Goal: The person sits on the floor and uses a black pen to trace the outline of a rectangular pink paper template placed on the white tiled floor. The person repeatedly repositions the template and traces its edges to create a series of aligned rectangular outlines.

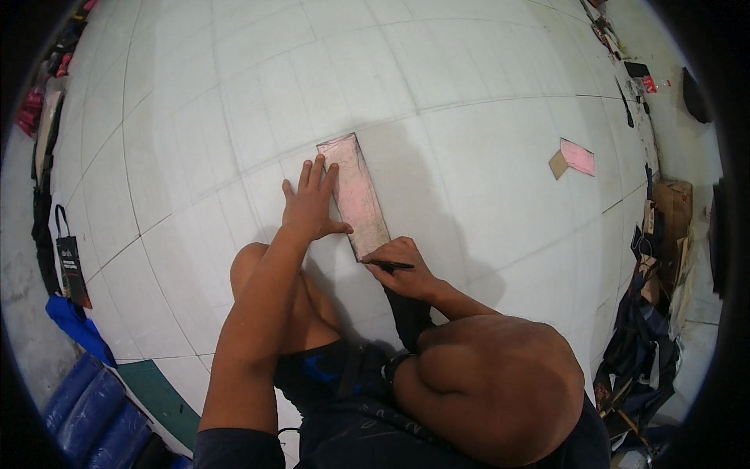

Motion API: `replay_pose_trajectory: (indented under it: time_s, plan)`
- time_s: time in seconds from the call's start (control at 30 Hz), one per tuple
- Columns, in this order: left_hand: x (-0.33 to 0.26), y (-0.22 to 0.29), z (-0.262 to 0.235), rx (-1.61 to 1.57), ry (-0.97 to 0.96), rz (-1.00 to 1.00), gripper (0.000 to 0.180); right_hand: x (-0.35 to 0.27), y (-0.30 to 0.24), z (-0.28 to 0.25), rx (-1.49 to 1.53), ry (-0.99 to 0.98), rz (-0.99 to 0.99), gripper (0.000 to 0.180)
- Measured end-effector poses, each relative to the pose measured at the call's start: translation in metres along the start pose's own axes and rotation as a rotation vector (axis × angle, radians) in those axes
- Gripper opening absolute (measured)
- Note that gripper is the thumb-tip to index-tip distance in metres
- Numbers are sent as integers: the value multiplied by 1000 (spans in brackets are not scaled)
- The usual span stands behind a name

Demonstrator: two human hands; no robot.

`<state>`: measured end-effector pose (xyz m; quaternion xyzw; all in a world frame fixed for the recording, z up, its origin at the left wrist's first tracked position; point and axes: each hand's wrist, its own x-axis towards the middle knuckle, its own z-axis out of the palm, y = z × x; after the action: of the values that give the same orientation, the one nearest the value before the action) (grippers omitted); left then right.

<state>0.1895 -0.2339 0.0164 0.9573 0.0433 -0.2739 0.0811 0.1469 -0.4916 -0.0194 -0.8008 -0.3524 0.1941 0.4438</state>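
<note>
A long pink rectangular piece (355,184), like card or stiff paper and stained tan at its near end, lies flat on the white lined surface (273,86). Dark lines run along its edges. My left hand (311,202) rests on its left side, fingers spread, the thumb pressing lower down. At the near end, my right hand (404,264) grips a slim black pen (394,265), its tip at the piece's lower left corner. Whether the tip touches the surface I cannot tell.
Two small pieces, one pink (578,155) and one tan (558,165), lie off to the right. Blue wrapped rolls (94,414) and a dark green sheet (160,395) are at the lower left. Bags, a cardboard box (673,215) and dark cloth (637,352) line the right side.
</note>
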Motion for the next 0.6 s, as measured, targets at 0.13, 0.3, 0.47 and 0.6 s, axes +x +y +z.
replay_pose_trajectory:
  time_s: [0.13, 0.3, 0.47, 0.6]
  plan:
    - [-1, 0, 2, -8, 24, 10, 140, -1, 1, -1, -14, -13, 12, 17]
    - [-1, 0, 1, -6, 13, 3, 139, 0, -1, 0, 16, -11, -1, 19]
    - [1, 0, 1, -20, 14, 11, 140, -1, -1, -1, 25, -8, -19, 19]
    - [1, 1, -1, -36, -2, 6, 139, -1, -1, -2, -16, -4, -37, 19]
